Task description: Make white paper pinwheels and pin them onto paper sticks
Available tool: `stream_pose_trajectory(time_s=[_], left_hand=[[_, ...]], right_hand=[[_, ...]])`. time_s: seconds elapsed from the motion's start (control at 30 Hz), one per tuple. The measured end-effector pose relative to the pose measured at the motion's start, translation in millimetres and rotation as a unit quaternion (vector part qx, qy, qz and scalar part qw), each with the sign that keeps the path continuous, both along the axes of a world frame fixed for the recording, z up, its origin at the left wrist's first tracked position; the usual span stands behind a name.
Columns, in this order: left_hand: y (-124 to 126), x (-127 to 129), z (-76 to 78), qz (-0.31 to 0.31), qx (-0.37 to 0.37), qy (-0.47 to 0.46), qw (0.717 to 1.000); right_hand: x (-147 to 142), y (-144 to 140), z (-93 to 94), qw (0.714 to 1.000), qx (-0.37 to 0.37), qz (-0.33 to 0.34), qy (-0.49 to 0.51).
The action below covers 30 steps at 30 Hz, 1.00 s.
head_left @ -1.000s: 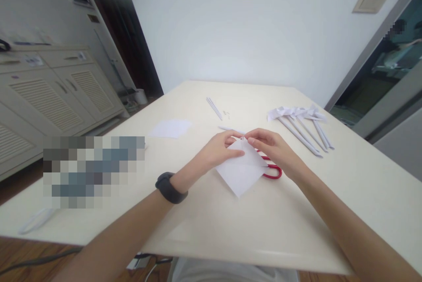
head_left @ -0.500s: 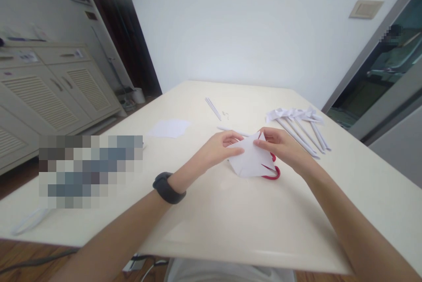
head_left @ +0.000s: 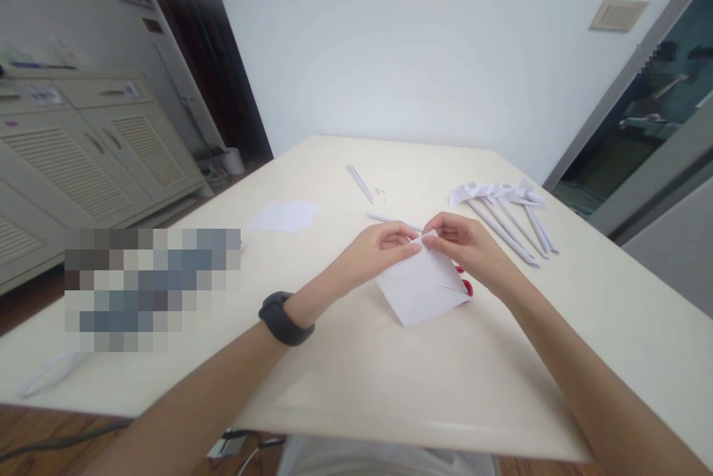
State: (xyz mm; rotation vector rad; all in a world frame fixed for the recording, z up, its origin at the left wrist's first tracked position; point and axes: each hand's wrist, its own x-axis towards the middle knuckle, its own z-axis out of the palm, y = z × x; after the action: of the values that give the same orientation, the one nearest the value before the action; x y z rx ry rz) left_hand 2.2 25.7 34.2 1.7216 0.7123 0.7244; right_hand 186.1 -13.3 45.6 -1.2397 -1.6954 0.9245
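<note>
Between both hands is a white square of paper [head_left: 417,287] with slits cut in from its edges. My left hand [head_left: 387,246] pinches the paper near its far corner, thumb on top. Right beside it, my right hand [head_left: 460,238] has thumb and fingers closed on the same corner area. The two sets of fingertips almost meet. Under the paper's right side lie scissors, of which only the red handles [head_left: 466,287] show. Just beyond my hands a thin rolled paper stick [head_left: 390,220] rests on the table, partly hidden by my fingers.
Paper pinwheels [head_left: 495,197] on rolled sticks lie at the right. Thin paper rolls [head_left: 359,183] and small scraps [head_left: 380,194] sit farther back. Flat paper sheets [head_left: 285,215] lie on the left, near a blurred-out object [head_left: 153,290]. The white table [head_left: 423,387] meets the wall at its far end.
The paper has turned and flattened out, its near corner now closer to me. My right hand has shifted left, bringing its fingertips close to my left hand's.
</note>
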Motion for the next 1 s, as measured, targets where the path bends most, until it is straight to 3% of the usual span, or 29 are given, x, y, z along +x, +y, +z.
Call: stream_pose_trajectory(time_s=[0.23, 0.67, 0.83, 1.0], left_hand=[[-0.8, 2.1, 0.1, 0.016, -0.032, -0.012, 0.999], [-1.4, 2.0, 2.7, 0.076, -0.002, -0.02, 0.997], [-2.0, 1.5, 2.4, 0.064, -0.007, -0.015, 0.998], [-1.8, 1.7, 0.3, 0.056, -0.014, -0.036, 0.998]], right_hand=[[-5.0, -0.2, -3.7, 1.0, 0.015, 0.0, 0.023], [-4.7, -0.2, -1.2, 0.998, 0.064, -0.02, 0.002], [-6.8, -0.4, -1.9, 0.997, 0.076, -0.006, -0.018], [-10.4, -2.5, -2.2, 0.989, 0.135, -0.008, -0.057]])
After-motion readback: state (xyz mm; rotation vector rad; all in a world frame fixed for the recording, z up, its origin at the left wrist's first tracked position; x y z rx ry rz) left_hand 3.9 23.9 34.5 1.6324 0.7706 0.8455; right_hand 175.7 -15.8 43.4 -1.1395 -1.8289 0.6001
